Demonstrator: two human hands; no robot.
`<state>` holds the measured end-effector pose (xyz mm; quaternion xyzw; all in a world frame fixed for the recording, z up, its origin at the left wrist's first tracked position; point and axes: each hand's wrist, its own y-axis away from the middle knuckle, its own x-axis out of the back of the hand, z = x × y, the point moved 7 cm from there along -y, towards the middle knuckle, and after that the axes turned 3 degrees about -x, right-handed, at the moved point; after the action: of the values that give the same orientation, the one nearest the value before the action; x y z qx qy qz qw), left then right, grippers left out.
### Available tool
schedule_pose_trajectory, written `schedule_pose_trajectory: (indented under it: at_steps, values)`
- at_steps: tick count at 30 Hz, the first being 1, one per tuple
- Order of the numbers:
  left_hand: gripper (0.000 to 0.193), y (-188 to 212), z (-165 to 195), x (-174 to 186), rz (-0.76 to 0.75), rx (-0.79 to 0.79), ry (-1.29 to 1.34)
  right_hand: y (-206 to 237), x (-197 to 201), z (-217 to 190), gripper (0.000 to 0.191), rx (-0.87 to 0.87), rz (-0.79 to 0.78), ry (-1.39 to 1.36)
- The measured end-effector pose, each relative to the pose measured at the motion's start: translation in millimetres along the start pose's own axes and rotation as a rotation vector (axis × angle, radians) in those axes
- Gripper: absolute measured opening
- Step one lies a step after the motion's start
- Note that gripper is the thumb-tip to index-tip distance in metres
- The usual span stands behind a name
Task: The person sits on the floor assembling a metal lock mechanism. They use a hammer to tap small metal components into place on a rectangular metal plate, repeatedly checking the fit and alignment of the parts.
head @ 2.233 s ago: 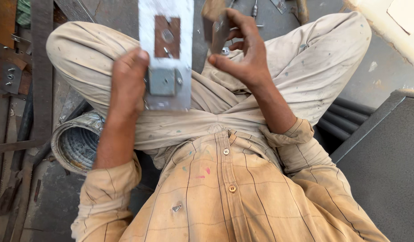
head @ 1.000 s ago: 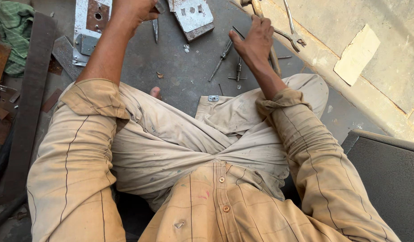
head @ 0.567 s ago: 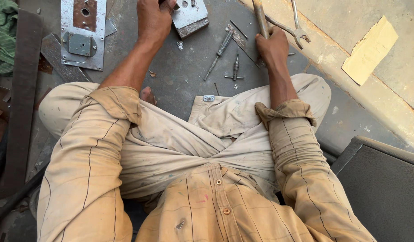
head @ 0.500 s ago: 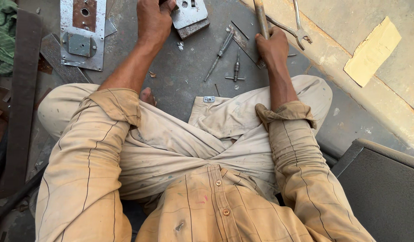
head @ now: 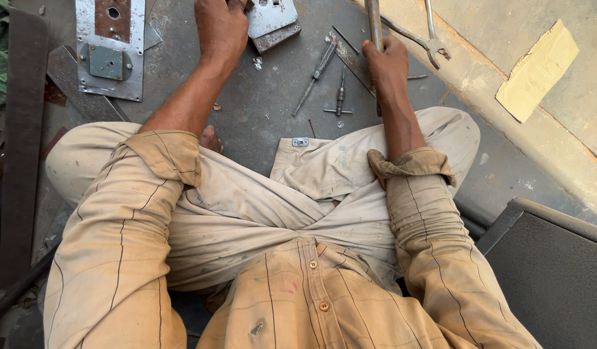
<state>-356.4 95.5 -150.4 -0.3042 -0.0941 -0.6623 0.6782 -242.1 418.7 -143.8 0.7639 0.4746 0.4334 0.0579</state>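
Note:
I sit cross-legged on a grey floor. My left hand (head: 221,29) reaches forward and closes over the left edge of a grey metal lock case (head: 272,18) lying at the top of the view. My right hand (head: 385,64) is wrapped around a long, thin tool handle (head: 374,19) that runs up out of frame; its head is hidden. Between the two hands lie a screwdriver (head: 316,68) and a small T-shaped driver (head: 340,95). A flat steel plate (head: 111,48) with a rusty patch and a square block rests on the floor to the left.
Pliers (head: 429,40) lie right of the handle, near a yellow cardboard scrap (head: 537,68) on a raised pale ledge. A small metal clip (head: 300,141) sits on my trouser fold. A dark panel (head: 550,271) stands at lower right. Rusty metal strips (head: 20,129) run along the left.
The steel plate, earlier held over my lap in both hands, now lies on the floor at left. My left hand went to the lock case and my right took the handle.

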Motion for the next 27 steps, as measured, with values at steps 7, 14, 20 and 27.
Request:
schedule_pose_trajectory:
  at_steps: [7, 14, 20, 27]
  values:
    - [0.010, -1, -11, -6, -0.097, 0.136, -0.026, 8, -3, -6, 0.029, 0.157, -0.007, -0.014]
    - [0.009, 1, 0, -1, -0.047, 0.014, -0.075, 6, -10, -11, 0.027, 0.337, -0.001, -0.017]
    - [0.008, 3, -8, -3, -0.083, 0.137, -0.013, 6, -16, -10, 0.021, 0.336, -0.025, -0.008]
    - [0.009, 0, -10, -3, -0.075, 0.134, -0.039, 6, -14, -15, 0.021, 0.376, -0.007, -0.012]
